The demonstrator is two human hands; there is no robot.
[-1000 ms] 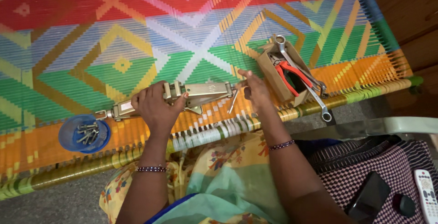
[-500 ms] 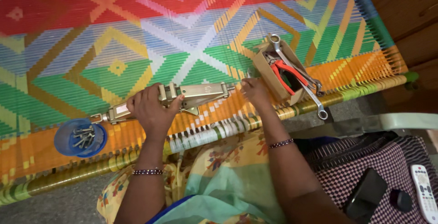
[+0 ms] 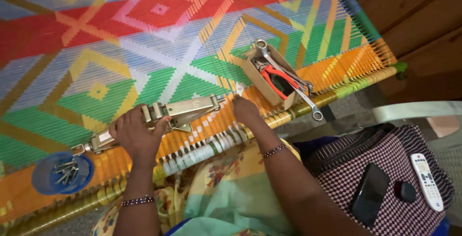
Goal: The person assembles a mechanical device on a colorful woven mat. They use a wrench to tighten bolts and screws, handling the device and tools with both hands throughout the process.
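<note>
Head view looks straight down on two hands at work over one metal scissor jack [image 3: 163, 118] lying flat on a woven cot [image 3: 159, 38]. Left hand [image 3: 137, 135] wraps over the jack's middle, fingers curled around the body, a firm hold. Right hand [image 3: 244, 110] sits at the jack's screw end, fingertips pinched on something small there; what exactly it pinches is hard to make out. One beaded bracelet on each wrist.

One cardboard box [image 3: 269, 79] rests on the cot just right of that hand, holding one pair of red-handled pliers [image 3: 278, 78] and at least two spanners [image 3: 288, 79] poking out over the rim. One blue dish [image 3: 61, 173] of bolts lies at the left; the bolts are too jumbled to count.

On a checked cushion [image 3: 356, 168] at lower right: one dark phone [image 3: 369, 193], one white remote [image 3: 427, 180], one small black object I can't identify.

Cot weave runs in bright red, green, blue, orange and yellow diamonds, its edges cut off by the frame. Brown wooden panelling [image 3: 414, 10] fills the top right corner.
</note>
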